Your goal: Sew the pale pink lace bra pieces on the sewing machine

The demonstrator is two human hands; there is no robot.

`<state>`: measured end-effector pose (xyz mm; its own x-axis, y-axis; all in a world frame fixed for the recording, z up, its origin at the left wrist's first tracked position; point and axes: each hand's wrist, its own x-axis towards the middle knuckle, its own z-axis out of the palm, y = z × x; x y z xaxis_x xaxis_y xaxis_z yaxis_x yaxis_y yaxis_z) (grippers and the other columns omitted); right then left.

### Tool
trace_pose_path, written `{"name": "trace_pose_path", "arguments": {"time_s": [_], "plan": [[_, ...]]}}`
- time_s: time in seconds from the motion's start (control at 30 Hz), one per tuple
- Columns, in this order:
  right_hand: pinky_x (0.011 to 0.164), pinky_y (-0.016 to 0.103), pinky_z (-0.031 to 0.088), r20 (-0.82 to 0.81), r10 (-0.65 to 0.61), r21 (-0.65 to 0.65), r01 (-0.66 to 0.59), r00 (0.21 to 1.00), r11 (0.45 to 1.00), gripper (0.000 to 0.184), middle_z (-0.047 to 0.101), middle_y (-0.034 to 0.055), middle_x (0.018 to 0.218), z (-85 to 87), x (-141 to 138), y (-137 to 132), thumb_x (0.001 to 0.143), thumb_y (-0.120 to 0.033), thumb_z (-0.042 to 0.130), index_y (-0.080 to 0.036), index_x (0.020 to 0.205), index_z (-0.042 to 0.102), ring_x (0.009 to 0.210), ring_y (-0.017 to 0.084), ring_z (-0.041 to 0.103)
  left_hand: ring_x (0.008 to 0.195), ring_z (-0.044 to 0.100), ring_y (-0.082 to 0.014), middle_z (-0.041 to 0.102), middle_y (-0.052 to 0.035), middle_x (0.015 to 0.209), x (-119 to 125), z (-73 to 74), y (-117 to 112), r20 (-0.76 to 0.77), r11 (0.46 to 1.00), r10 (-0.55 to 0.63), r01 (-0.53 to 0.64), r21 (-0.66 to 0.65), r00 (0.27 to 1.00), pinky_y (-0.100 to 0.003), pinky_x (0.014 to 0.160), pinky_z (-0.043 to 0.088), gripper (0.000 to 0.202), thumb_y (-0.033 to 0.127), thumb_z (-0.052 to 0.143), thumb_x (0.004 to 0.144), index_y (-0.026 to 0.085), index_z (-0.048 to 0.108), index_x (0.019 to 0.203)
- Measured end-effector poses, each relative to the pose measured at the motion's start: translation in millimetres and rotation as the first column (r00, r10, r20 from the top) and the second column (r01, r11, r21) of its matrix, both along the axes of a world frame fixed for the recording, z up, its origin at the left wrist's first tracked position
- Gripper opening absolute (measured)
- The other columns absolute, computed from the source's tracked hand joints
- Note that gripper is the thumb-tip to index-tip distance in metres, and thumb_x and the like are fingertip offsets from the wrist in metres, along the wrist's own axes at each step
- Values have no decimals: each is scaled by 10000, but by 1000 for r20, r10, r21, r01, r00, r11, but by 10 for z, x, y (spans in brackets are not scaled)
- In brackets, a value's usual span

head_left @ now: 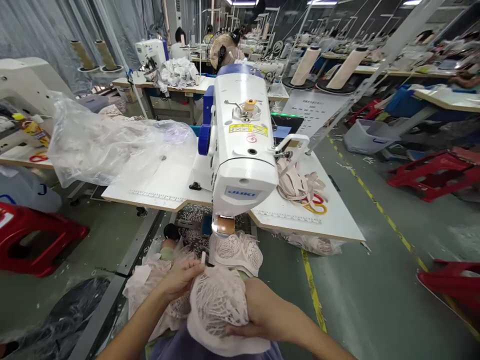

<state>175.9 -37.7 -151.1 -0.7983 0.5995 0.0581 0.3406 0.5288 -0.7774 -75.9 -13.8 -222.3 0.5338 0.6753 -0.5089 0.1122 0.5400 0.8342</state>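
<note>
My left hand (183, 279) pinched the pale pink lace bra cup (219, 300)'s upper-left edge; right hand (243, 327) cupped its underside, fingers probably curled shut. Cup lay just below white Juki sewing machine (243, 155)'s needle end, left hand nearer.

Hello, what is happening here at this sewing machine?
A person sits at a white sewing machine and handles a pale lace bra cup piece. The left hand pinches the fabric near its top edge, and the right hand grips the cup from below. Another part of the lace lies under the machine head. On the table, pink straps and scissors lie to the right, and a plastic bag to the left.
</note>
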Motion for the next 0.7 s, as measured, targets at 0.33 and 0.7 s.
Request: {"name": "trace_pose_path", "arguments": {"time_s": [0.33,0.7], "plan": [[1071,461,405,98,-429,-316,437,898,842,820,603,137,1310,-423,581,189,735,-635,757,-237,1398,485,1249,333,537,561,289,-97,317,52,583,671,487,199,-278,798,-184,309,518,943,-262,545,201,408,366,470,947,187,331,608],[569,265,398,-281,-583,-33,600,762,800,251,574,-8,666,-489,163,572,975,-348,534,-220,1173,620,567,147,521,486,365,-95,387,55,493,659,850,688,-494,802,49,261,538,868,-239,473,221,425,442,576,885,185,442,574]]}}
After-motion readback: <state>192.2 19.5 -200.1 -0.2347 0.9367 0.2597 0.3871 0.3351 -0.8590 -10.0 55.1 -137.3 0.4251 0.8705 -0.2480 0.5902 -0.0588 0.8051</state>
